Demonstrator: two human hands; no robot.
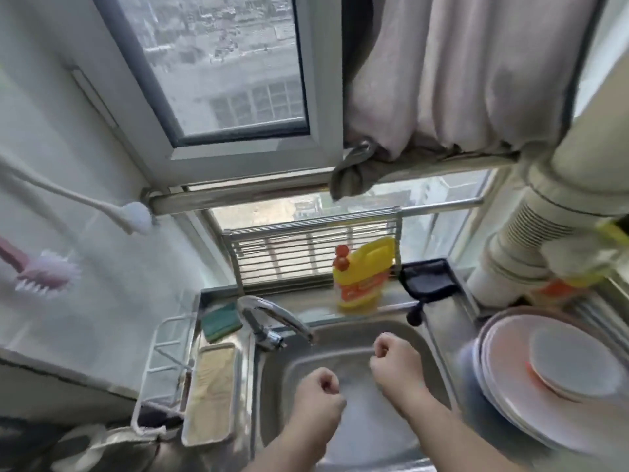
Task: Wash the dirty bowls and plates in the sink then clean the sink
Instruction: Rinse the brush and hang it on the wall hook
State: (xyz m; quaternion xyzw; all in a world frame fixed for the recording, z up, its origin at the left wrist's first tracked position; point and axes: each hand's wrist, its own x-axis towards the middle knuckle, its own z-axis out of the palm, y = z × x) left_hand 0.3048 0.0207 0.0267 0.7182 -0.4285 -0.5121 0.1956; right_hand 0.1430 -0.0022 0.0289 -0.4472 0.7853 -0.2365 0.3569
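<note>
Steel counter [442, 321] under a tall window [224, 73], pale curtain [452, 73] bunched at right; tiled wall at left with a pink brush [44, 270] and a white brush [136, 216] hanging on it; steel sink [425, 349] set into the counter, holding no dishes that show, its basin blurred and pale between the arms; faucet [275, 318] angled over its back left corner; stacked plates [510, 376] on the counter right of the sink, a white bowl [575, 366] upturned on top; yellow detergent bottle [362, 274] on the ledge behind, dark cloth [427, 277] just beside it; green sponge [221, 320] left of the faucet, tan pad [211, 393] in a tray below it; left hand [320, 393] and right hand [394, 359] over the basin, both curled into loose fists, holding nothing, slightly apart.
</note>
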